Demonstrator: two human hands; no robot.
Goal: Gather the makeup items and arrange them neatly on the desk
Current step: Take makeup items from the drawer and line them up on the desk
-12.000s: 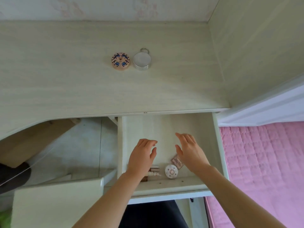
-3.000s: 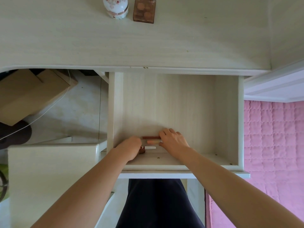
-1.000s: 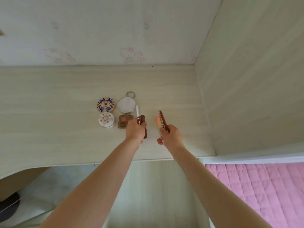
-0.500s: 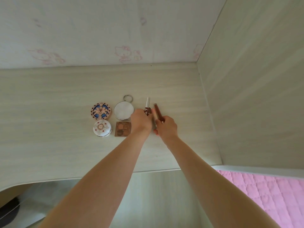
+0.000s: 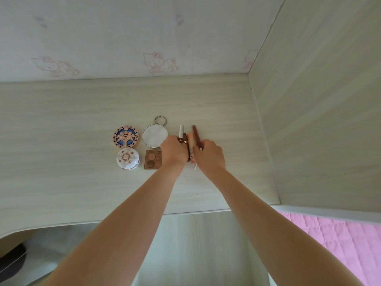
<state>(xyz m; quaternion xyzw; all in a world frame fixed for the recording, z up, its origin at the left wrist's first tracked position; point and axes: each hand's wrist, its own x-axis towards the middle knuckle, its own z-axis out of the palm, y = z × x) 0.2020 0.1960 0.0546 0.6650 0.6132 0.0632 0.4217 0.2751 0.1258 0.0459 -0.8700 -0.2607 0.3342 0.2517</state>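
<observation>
Nearest the camera, two bare forearms reach forward over the front edge of the pale wood-grain desk (image 5: 61, 182), with a pink quilted cover (image 5: 338, 244) low on the right, beyond the desk's right corner. The hands meet on the desk just right of the silver round mirror (image 5: 155, 135), which serves as the landmark here. The left hand (image 5: 174, 150) lies knuckles up, fingers curled over a white-capped tube (image 5: 181, 131) and a dark item beneath it, though how firmly it grips them cannot be told. The right hand (image 5: 209, 155) sits beside it, fingers curled round a pale pink tube (image 5: 191, 140) and a slim dark red stick (image 5: 196, 135); both point away from the person and lie parallel, close together, right of the white-capped tube. Just in front of the mirror, touching or nearly touching its near rim, lies a brown square palette (image 5: 152, 159), partly covered by the left hand. Left of the palette stands a white domed compact (image 5: 127, 158) with red floral decoration. Directly left of the mirror sits a round blue-and-gold compact (image 5: 125, 136). A metal ring (image 5: 160, 120) sticks out from the mirror's far side. Behind the desk rises a pale wall with faint pink cartoon cat prints (image 5: 154, 61), and a wood-grain side panel (image 5: 319, 100) closes off the right.
</observation>
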